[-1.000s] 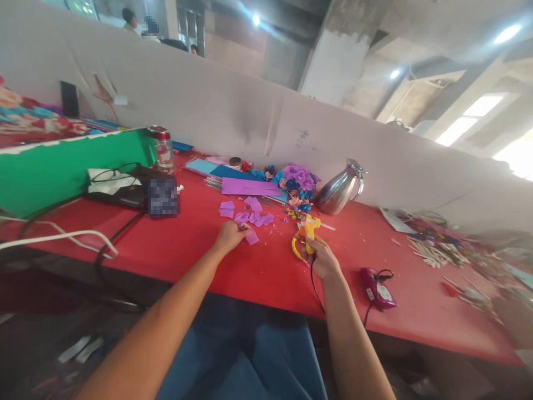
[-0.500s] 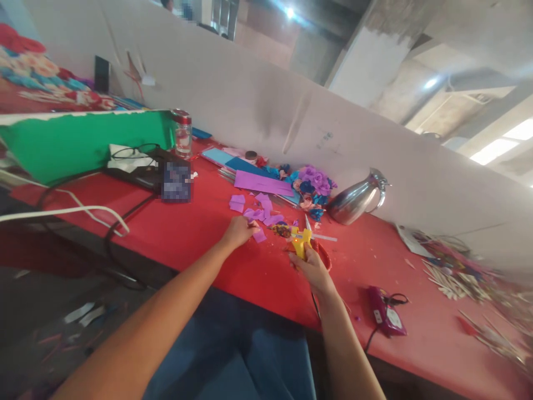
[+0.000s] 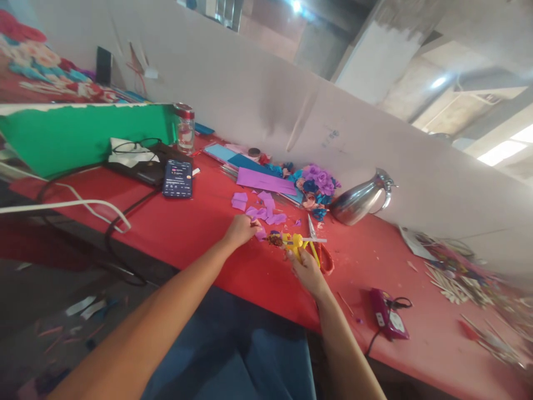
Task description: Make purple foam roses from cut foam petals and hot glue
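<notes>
My left hand (image 3: 240, 230) is closed in a pinch over the red table, with a small purple paper piece (image 3: 261, 234) at its fingertips. Wrapped in my right hand (image 3: 307, 270) is a yellow glue gun (image 3: 296, 242), its nozzle end turned left toward my left hand. A whitish stick juts from the gun's rear. Dark brown, crusty glue (image 3: 275, 240) shows around the nozzle end. Scissors (image 3: 311, 228) with red and yellow handles lie just behind and right of the gun, partly hidden. Cut purple paper pieces (image 3: 266, 205) lie beyond my left hand.
A purple paper strip (image 3: 266, 181) lies on blue sheets near paper flowers (image 3: 317, 186). A metal jug (image 3: 360, 200) leans right of them. A phone (image 3: 177, 179) and glass jar (image 3: 185, 130) stand left; a corded purple box (image 3: 388, 314) and sticks (image 3: 447, 284) lie right.
The glue gun has tilted and shifted slightly, so the scissors' handles show more. My left hand keeps its pinch in nearly the same place. The view has shifted a little.
</notes>
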The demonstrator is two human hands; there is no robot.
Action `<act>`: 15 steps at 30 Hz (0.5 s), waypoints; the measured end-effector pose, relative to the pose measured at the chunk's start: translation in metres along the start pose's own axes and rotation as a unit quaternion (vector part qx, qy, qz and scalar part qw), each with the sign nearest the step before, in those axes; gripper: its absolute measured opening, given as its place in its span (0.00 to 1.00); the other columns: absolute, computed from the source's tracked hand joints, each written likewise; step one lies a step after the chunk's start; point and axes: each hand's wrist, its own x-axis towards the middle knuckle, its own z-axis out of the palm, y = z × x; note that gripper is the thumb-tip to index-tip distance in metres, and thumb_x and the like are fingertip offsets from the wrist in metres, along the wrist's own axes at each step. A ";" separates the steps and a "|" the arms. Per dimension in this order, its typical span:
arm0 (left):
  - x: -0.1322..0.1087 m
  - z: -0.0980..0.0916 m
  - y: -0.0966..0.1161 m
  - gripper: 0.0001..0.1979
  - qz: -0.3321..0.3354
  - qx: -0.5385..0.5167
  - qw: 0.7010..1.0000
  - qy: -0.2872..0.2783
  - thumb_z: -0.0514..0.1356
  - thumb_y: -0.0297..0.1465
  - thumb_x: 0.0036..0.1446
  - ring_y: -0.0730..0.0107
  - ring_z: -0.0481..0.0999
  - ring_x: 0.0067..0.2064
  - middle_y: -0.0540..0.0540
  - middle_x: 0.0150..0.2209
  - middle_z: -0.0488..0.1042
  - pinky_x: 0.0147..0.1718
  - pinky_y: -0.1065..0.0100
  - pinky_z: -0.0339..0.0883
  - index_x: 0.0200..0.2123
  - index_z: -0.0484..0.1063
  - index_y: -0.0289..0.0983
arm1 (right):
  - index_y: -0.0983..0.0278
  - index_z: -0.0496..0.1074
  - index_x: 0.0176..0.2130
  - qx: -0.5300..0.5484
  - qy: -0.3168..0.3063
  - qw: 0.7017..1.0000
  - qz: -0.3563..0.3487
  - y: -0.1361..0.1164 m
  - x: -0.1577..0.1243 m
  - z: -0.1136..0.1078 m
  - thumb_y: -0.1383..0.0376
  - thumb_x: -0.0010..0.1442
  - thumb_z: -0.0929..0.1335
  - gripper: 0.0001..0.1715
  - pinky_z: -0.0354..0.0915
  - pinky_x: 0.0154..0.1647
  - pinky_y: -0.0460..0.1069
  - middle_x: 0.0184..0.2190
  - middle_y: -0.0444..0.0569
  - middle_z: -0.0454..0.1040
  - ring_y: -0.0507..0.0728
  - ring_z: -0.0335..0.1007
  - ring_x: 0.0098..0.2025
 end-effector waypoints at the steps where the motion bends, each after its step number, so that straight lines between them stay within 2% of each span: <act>1: 0.000 0.001 -0.001 0.08 0.004 0.001 1.000 -0.001 0.58 0.31 0.47 0.67 0.75 0.32 0.48 0.26 0.76 0.34 0.70 0.62 0.24 0.77 0.37 | 0.62 0.69 0.32 0.000 0.000 1.000 0.005 0.001 0.000 0.000 0.42 0.55 0.64 0.26 0.51 0.18 0.45 0.17 0.40 0.61 0.49 0.54 0.18; 9: 0.000 0.002 -0.004 0.08 0.015 0.009 1.000 -0.006 0.58 0.31 0.47 0.66 0.75 0.32 0.49 0.26 0.77 0.32 0.71 0.62 0.25 0.77 0.37 | 0.60 0.69 0.29 0.008 -0.005 1.000 0.025 -0.002 0.002 0.003 0.45 0.54 0.66 0.21 0.52 0.18 0.45 0.16 0.40 0.62 0.51 0.56 0.19; 15: 0.002 0.004 -0.006 0.08 0.024 0.019 1.000 -0.004 0.58 0.30 0.48 0.66 0.76 0.33 0.47 0.29 0.79 0.34 0.70 0.62 0.27 0.78 0.37 | 0.60 0.70 0.32 0.017 0.010 0.999 0.025 0.002 0.003 0.002 0.45 0.53 0.67 0.21 0.52 0.19 0.45 0.19 0.41 0.63 0.50 0.55 0.19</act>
